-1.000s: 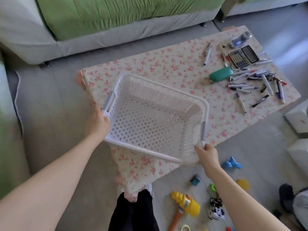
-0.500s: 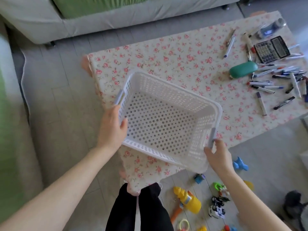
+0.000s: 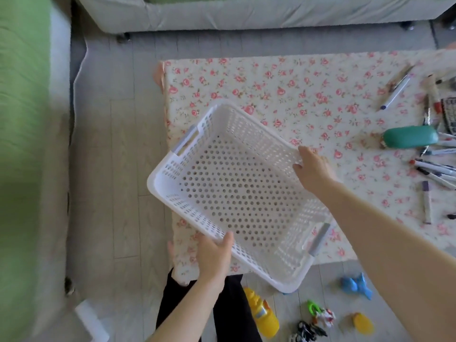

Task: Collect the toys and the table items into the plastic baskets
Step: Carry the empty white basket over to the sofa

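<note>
Soft daylight is filling the scene evenly, casting only faint shadows. Motion blur is smearing the green sofa [image 3: 22, 144] at left. Wide-angle distortion is bending the table [image 3: 296, 82] edges.

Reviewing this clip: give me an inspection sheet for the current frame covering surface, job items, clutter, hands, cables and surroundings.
Surface: low table under a floral cloth, left part bare.
Job's things: empty white perforated basket held tilted over the table's near corner; markers, green case and a calculator edge at the table's right end; yellow toy, blue toy and small toys on the floor.
Clutter: nothing seen beyond the items to collect.
Hands: left hand grips the basket's near long rim; right hand grips the far long rim.
Cables: nothing seen.
Surroundings: grey sofa beyond the table, green cover at left, grey plank floor.
</note>
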Demonstrator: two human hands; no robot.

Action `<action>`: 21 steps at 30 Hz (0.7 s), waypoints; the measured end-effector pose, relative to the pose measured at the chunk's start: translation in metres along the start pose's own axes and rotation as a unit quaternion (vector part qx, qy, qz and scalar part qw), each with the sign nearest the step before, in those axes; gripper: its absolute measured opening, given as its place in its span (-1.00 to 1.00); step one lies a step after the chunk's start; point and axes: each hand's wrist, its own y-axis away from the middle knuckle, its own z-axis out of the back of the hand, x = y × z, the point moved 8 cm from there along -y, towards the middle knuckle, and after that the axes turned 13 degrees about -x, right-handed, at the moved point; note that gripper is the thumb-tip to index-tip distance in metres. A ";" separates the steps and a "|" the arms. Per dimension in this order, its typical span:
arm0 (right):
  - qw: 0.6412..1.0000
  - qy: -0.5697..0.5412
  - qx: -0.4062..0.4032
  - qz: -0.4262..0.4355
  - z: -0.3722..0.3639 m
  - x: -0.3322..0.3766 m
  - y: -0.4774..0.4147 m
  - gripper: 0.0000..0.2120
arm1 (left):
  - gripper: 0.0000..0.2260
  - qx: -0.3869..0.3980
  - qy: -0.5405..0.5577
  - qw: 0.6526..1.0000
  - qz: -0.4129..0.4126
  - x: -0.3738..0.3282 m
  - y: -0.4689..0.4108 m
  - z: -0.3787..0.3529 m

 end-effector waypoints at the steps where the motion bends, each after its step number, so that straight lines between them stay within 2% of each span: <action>1: 1.000 -0.003 -0.006 -0.001 -0.002 -0.001 -0.002 -0.70 | -0.93 -0.019 0.006 1.000 -0.006 -0.003 0.000 -0.001; 2: 1.000 -0.013 -0.014 -0.003 -0.002 -0.003 -0.003 -0.74 | -0.93 -0.038 0.010 0.999 -0.005 -0.004 0.000 0.000; 4: 0.999 -0.030 -0.025 0.004 0.000 -0.004 -0.001 -0.82 | -0.77 -0.060 0.020 0.998 0.001 -0.005 -0.005 0.005; 7: 0.998 -0.050 -0.036 0.003 0.008 -0.008 0.010 -0.90 | -0.63 -0.059 0.000 0.998 -0.023 -0.018 -0.019 0.020; 10: 0.994 -0.098 -0.035 -0.017 0.014 -0.008 0.036 -0.73 | -0.60 -0.055 -0.041 0.994 -0.083 -0.047 -0.030 0.042; 14: 0.973 -0.217 -0.022 -0.077 0.002 -0.003 0.094 -0.65 | -0.55 -0.079 -0.137 0.975 -0.155 -0.082 -0.043 0.075; 18: 0.952 -0.274 -0.008 -0.139 -0.032 0.000 0.133 -0.64 | -0.48 -0.072 -0.197 0.959 -0.191 -0.091 -0.049 0.085; 21: 0.940 -0.297 -0.014 -0.166 -0.050 0.004 0.142 -0.64 | -0.48 -0.066 -0.204 0.959 -0.184 -0.086 -0.057 0.085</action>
